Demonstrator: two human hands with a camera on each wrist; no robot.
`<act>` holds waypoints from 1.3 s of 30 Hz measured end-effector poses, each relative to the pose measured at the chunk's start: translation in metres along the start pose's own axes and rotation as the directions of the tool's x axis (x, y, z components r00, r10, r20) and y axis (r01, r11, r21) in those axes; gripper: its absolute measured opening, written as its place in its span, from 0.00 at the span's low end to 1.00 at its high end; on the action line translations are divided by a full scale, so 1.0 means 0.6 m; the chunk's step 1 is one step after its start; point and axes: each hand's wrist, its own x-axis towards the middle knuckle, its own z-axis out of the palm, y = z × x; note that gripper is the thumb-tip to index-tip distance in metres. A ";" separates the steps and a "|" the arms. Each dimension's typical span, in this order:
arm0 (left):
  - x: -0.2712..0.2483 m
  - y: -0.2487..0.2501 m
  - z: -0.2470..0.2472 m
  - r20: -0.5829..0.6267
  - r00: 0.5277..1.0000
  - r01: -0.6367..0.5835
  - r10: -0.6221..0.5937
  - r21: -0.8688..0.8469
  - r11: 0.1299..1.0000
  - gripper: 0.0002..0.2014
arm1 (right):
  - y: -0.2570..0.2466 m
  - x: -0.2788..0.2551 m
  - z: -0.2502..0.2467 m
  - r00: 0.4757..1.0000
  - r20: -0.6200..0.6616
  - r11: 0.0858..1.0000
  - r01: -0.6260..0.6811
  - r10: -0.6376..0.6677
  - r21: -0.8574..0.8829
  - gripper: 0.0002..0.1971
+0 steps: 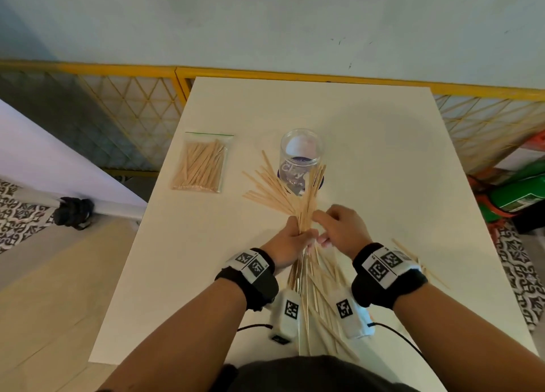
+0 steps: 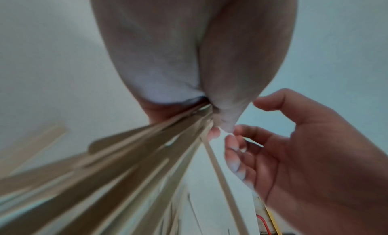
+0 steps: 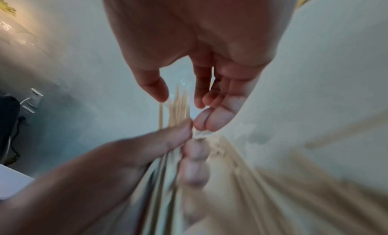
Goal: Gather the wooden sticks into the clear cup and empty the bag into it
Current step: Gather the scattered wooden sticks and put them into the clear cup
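We are mid-gathering: our left hand (image 1: 290, 238) grips a bundle of wooden sticks (image 1: 306, 206) just short of the clear cup (image 1: 300, 155); our right hand (image 1: 339, 226) hovers loosely curled. Next, tidy and lift the bundle in; the bag (image 1: 203, 163) waits left of the cup.

Around the clear plastic cup (image 1: 300, 155), my way is open beyond and rightward; loose pale wooden sticks (image 1: 269, 189) fan against its near-left base.

A white rectangular table (image 1: 368, 132) stands against a pale wall (image 1: 265, 17), with a yellow-framed lattice fence (image 1: 126, 102) running behind it. To one side a black clamp-like fitting (image 1: 75, 213) sits at the end of a white bar, over patterned black-and-white floor tiles (image 1: 17, 214); to the other lies a green and orange object (image 1: 519, 194), too unclear to identify.
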 end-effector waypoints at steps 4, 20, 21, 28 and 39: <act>-0.005 0.008 -0.004 0.007 0.998 -0.057 0.057 0.097 0.994 0.09 | -0.029 0.026 -0.055 0.993 -0.107 0.986 0.069 -0.053 0.152 0.30; 0.017 0.067 0.005 0.059 0.979 -0.199 0.194 0.119 0.973 0.07 | -0.139 0.070 -0.057 0.901 0.210 0.897 0.414 -0.380 -0.152 0.16; 0.019 0.066 0.006 0.045 0.982 -0.189 0.185 0.118 0.975 0.08 | -0.137 0.070 -0.057 0.900 0.221 0.897 0.414 -0.377 -0.154 0.15; 0.028 0.071 0.010 0.050 0.973 -0.224 0.224 -0.002 0.974 0.07 | -0.136 0.096 -0.062 0.929 0.021 0.929 0.368 -0.369 0.032 0.12; 0.039 0.100 -0.002 0.032 0.986 -0.159 0.165 -0.145 0.977 0.07 | -0.176 0.091 -0.047 0.903 0.196 0.918 0.395 -0.381 -0.034 0.19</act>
